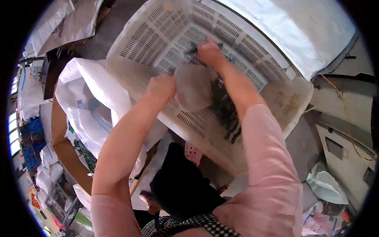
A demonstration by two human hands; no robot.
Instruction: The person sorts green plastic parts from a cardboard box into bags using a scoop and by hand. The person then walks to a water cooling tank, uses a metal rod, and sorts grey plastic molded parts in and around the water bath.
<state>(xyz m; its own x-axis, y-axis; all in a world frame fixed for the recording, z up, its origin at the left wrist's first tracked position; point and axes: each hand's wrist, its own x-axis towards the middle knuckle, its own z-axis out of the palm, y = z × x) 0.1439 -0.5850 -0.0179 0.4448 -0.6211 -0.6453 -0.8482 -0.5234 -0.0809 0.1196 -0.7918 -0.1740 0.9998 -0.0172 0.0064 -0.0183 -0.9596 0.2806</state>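
Observation:
A large white slatted plastic basket (276, 65) lies under both arms. Over its near left rim, my left hand (162, 87) is closed beside a round, pale translucent object (193, 87), blurred, and seems to grip its edge. My right hand (210, 51) reaches down inside the basket with its fingers closed on dark green pieces (192, 49), which stick out on both sides. Beneath my right forearm lies a heap of similar dark pieces (227, 112) on the basket's floor.
To the left stands a cardboard box (73, 166) with a white plastic liner (92, 75) and more dark green pieces inside. A white sheet (296, 31) covers something beyond the basket. Grey machine panels (343, 158) and a white sack (325, 183) are on the right.

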